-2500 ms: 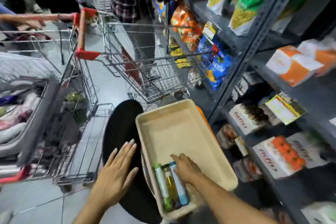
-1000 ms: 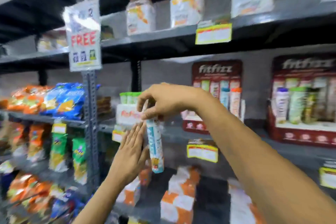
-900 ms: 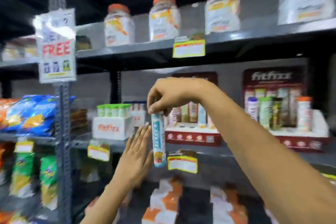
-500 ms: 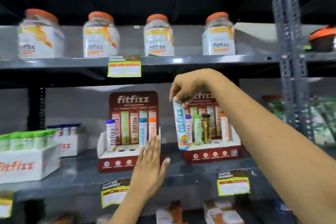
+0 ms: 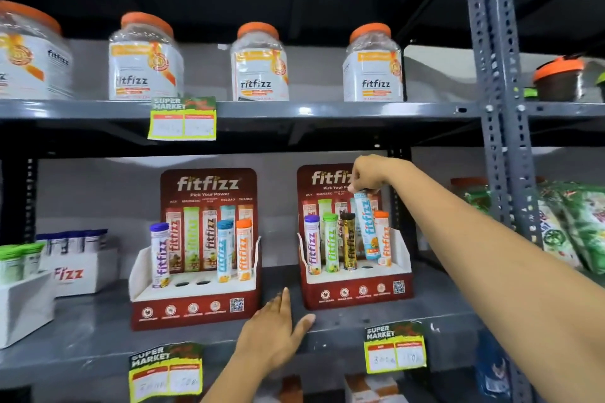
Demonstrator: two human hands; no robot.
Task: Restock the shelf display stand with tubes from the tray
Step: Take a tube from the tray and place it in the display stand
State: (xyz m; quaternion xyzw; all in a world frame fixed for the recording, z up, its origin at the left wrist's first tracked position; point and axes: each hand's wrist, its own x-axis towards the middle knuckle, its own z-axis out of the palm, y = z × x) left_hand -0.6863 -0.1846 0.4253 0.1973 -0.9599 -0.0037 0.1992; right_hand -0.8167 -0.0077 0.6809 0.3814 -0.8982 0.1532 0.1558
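Two red Fitfizz display stands sit on the middle shelf. My right hand (image 5: 368, 173) pinches the cap of a light blue tube (image 5: 366, 226) and holds it slightly tilted over the right stand (image 5: 357, 288), between the black-gold tube (image 5: 348, 242) and the orange-capped tube (image 5: 383, 239). Its lower end hangs just above an empty hole (image 5: 367, 267). My left hand (image 5: 273, 334) rests flat on the shelf edge with fingers spread, between the two stands. The left stand (image 5: 193, 301) holds purple, blue and orange tubes and shows two empty holes. The tray is out of view.
Orange-lidded Fitfizz jars (image 5: 258, 65) line the shelf above. White boxes of tubes (image 5: 78, 268) stand at the left. A grey upright post (image 5: 501, 108) rises on the right, with green packets (image 5: 576, 226) beyond it. Yellow price tags (image 5: 394, 350) hang on the shelf edge.
My right hand took the blue tube from the tray, raised it to the shelf and moved it right and back into the right stand. My left hand settled on the shelf edge.
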